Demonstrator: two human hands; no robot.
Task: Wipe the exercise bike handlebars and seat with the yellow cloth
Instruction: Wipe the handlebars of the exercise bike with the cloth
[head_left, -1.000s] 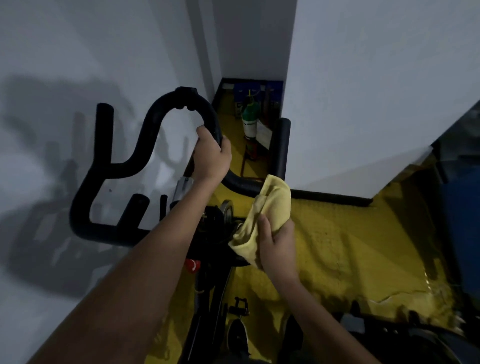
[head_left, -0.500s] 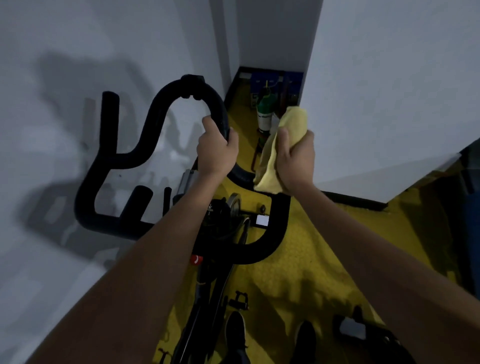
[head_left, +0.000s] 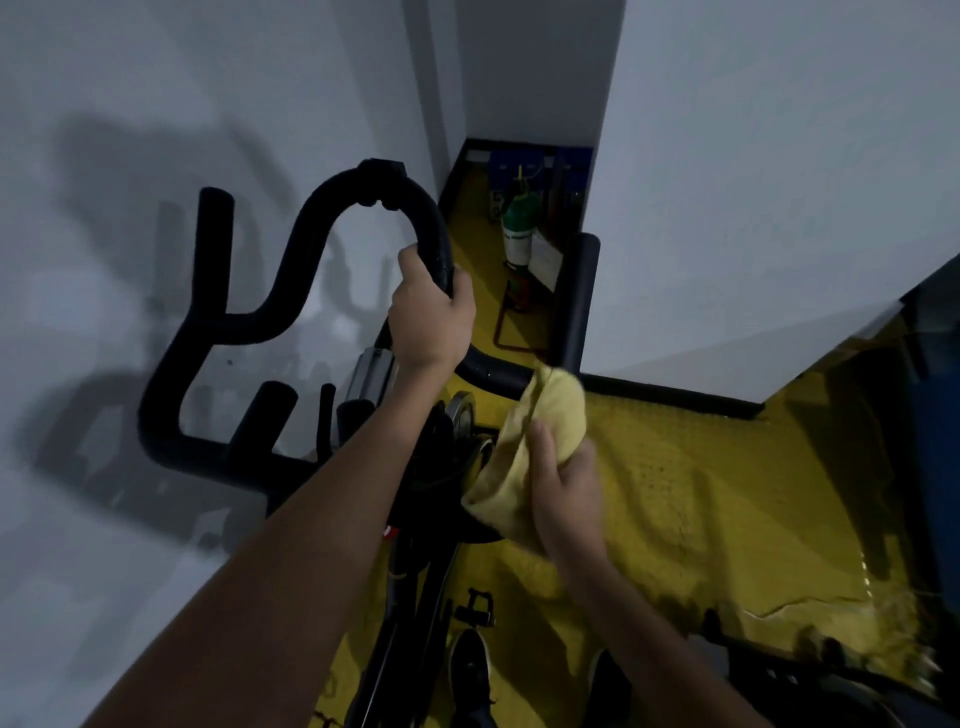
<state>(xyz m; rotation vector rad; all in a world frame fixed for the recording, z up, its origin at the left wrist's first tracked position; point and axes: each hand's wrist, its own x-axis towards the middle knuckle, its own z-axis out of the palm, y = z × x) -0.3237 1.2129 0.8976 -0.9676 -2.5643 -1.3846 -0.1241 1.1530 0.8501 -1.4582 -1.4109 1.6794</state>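
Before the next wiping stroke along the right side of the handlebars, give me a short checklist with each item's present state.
1. Yellow cloth gripped by the right hand: ok.
2. Cloth in contact with the handlebars: ok, it is wrapped over the lower right bend.
3. Left hand steadying the bike: ok, it grips the centre loop.
4. Right upright grip free to wipe: ok, nothing on it.
5. Bottle on the floor behind clear of the stroke: cannot tell how far away it stands.
6. Seat wiped: cannot tell, not in view.
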